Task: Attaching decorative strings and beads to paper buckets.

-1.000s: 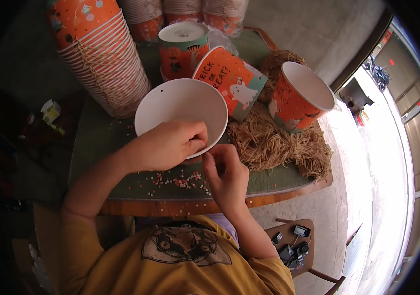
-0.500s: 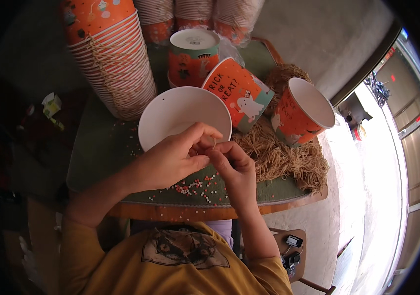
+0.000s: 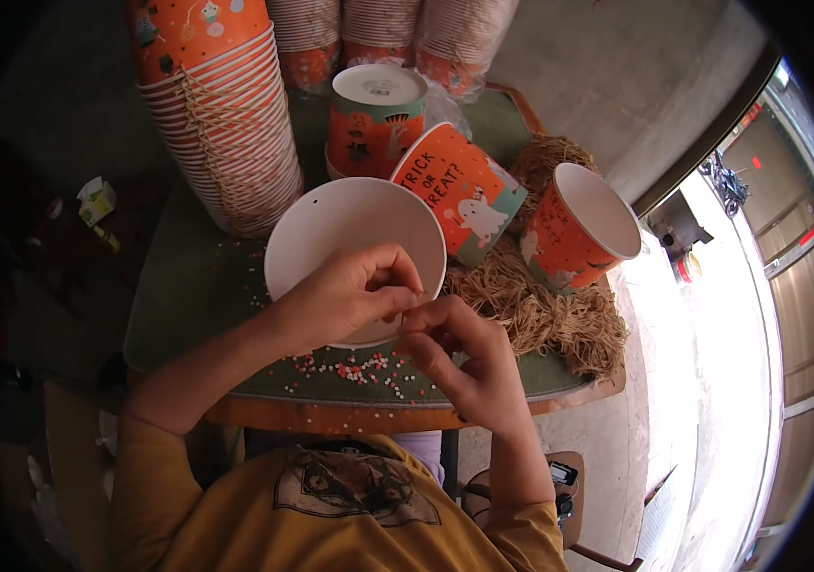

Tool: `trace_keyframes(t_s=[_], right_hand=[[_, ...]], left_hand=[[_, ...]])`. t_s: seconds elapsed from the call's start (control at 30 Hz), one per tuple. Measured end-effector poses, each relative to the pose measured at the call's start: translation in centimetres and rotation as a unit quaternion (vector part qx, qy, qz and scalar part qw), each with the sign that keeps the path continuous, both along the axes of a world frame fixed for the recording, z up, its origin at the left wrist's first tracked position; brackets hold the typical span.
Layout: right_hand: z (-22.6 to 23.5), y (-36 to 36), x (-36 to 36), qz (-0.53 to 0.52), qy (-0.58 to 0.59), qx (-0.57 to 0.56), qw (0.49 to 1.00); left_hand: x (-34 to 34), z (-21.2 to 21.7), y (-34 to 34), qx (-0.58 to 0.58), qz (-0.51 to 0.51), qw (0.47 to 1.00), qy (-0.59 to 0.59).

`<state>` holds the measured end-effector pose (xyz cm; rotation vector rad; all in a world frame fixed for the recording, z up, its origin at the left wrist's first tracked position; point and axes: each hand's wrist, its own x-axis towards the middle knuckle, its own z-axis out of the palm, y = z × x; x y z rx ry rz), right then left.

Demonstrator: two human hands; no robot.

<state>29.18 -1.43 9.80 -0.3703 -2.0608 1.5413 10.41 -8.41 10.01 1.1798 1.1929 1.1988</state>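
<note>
Both my hands meet over the near rim of a paper bucket [image 3: 297, 243] with a white inside and a small hole near its far rim. My left hand [image 3: 350, 286] is closed in a pinch on a short piece of thin tan cord, of which only a little shows between the fingertips. My right hand [image 3: 473, 362] has its thumb and index fingertip close together at the same cord, its other fingers curled. A heap of tan cord [image 3: 550, 319] lies to the right of my hands.
Tall nested buckets [image 3: 226, 124] stand at left. Behind are an upturned bucket [image 3: 378, 119], a tilted orange bucket [image 3: 459, 195] and wrapped stacks [image 3: 383, 33]. Another orange bucket [image 3: 578, 229] leans on the cord heap. Small red and white beads [image 3: 364, 370] lie scattered along the table's near edge [image 3: 330, 414].
My right hand has shifted down and right, its thumb and index finger opening a little wider. My left hand stays over the bucket, slightly lower. The whole view has shifted slightly.
</note>
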Motion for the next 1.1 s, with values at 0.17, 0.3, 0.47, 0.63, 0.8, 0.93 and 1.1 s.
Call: trace_keyframes(t_s=[0.17,0.3,0.47,0.63,0.8,0.93,1.1], right_hand=[[3.2,2.1,-1.2,0.112,-0.030,-0.162,0.980],[2.6,4.4,-2.1,0.098,0.017,-0.239,0.966],[1.6,5.8,-2.1,0.014,0.020,-0.246,0.969],[-0.6,3.7,-0.5,-0.072,0.030,-0.192,0.978],[-3.1,1.2,0.9,-0.154,0.084,0.067,0.982],[-3.2,-0.5,0.5,-0.199,0.034,0.253,0.946],[-3.0,-1.5,-0.5,-0.253,0.051,0.298,0.919]], left_hand=[[-0.6,-1.3,0.1,0.038,-0.023,0.998,-0.034],[0.1,0.0,0.3,0.025,-0.014,0.999,-0.039],[-0.5,0.5,0.1,-0.048,-0.087,0.995,-0.016],[-0.2,0.3,0.2,-0.095,-0.084,0.991,-0.043],[0.3,0.4,0.4,-0.085,-0.058,0.994,-0.033],[0.5,0.3,0.5,-0.086,-0.056,0.994,-0.022],[0.9,0.3,0.5,-0.076,-0.058,0.995,-0.023]])
